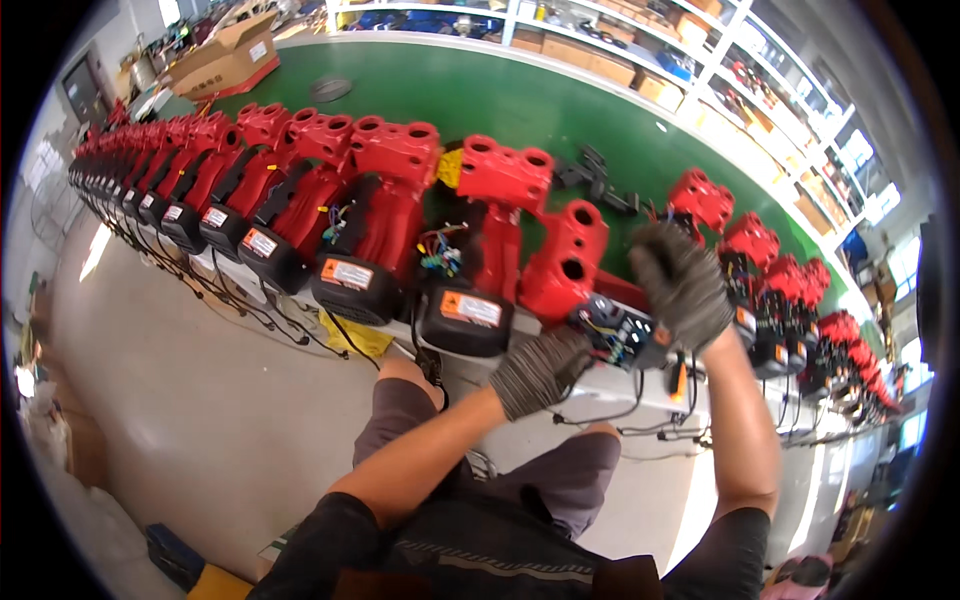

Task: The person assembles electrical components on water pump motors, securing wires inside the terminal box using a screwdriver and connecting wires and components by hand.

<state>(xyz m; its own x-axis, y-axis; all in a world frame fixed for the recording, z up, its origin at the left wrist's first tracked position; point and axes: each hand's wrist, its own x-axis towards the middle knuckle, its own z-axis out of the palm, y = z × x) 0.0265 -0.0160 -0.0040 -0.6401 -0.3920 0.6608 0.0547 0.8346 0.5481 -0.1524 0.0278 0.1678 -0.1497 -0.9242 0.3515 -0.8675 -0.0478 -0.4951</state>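
Note:
In front of me a red cast-metal machine [566, 262] lies on the bench, its black motor end opened so that a circuit board with loose wires [615, 332] shows. My left hand [545, 372], in a grey striped glove, is closed at the near left edge of this wired end, fingertips by the wires. Over the machine's right side is my right hand [685, 285], gloved the same way. Its fingers are curled and somewhat blurred, and what they hold, if anything, is hidden. Left of these stands a similar machine with a labelled black motor cover [466, 322] and exposed wires.
A long row of similar red machines [350, 225] stretches left, and more [750, 240] stand right. Black plastic parts [597, 180] lie on the green benchtop [420, 85]. An orange-handled tool [679, 382] is at the front edge, where black cables [290, 325] hang. An open carton [222, 60] stands far left.

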